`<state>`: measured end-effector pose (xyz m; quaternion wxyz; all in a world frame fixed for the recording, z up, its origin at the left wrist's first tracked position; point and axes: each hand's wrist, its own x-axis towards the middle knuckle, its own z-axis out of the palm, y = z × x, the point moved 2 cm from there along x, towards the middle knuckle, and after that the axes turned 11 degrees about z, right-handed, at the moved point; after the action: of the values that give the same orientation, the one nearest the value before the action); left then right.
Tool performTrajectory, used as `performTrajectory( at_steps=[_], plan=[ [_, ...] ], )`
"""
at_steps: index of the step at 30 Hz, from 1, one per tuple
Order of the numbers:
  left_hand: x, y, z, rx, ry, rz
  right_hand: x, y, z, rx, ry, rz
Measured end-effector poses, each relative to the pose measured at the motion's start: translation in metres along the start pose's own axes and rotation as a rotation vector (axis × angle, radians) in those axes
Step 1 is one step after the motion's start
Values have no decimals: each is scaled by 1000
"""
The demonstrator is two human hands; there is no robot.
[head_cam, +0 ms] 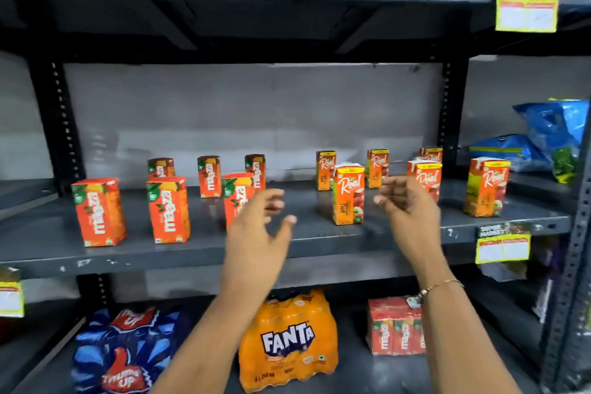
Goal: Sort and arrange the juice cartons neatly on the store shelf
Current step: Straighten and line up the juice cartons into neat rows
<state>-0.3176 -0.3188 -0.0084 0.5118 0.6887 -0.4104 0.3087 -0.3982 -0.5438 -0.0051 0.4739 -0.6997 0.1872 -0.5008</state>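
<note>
Several orange Maaza cartons stand upright on the left half of the grey middle shelf [287,253]; the nearest ones are a carton [99,211] at far left and another [168,209] beside it. Several Real apple cartons stand on the right half, one [348,193] in front and one [486,187] at far right. My left hand [260,233] hovers with fingers apart in front of a Maaza carton [236,195], partly hiding it. My right hand [407,205] is raised with curled, spread fingers between two Real cartons and holds nothing.
On the lower shelf lie a Thums Up pack [124,352], a Fanta bottle pack [287,342] and a wrapped Maaza multipack [395,326]. Blue snack bags [543,137] fill the shelf to the right. Yellow price tags [502,248] hang from shelf edges.
</note>
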Motion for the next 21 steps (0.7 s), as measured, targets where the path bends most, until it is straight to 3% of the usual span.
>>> performTrajectory(
  at_steps=[2, 5, 9, 12, 14, 16, 21],
  plan=[
    [2, 11, 36, -116, -176, -36, 4, 10, 6, -44, -83, -6],
    [16, 13, 72, -171, -235, -123, 9, 24, 11, -63, -153, -12],
    [41, -2, 102, -71, -302, -241, 15, 33, -13, -75, 84, -76],
    [56, -13, 116, -175, -373, -362, 24, 36, -45, -73, 306, -111],
    [61, -19, 121, -204, -436, -352, 35, 39, -62, -133, 364, -97],
    [62, -22, 123, -259, -477, -334, 48, 46, -74, -165, 290, 5],
    [62, -31, 120, -364, -521, -351, 70, 60, -79, -274, -155, 208]
  ],
)
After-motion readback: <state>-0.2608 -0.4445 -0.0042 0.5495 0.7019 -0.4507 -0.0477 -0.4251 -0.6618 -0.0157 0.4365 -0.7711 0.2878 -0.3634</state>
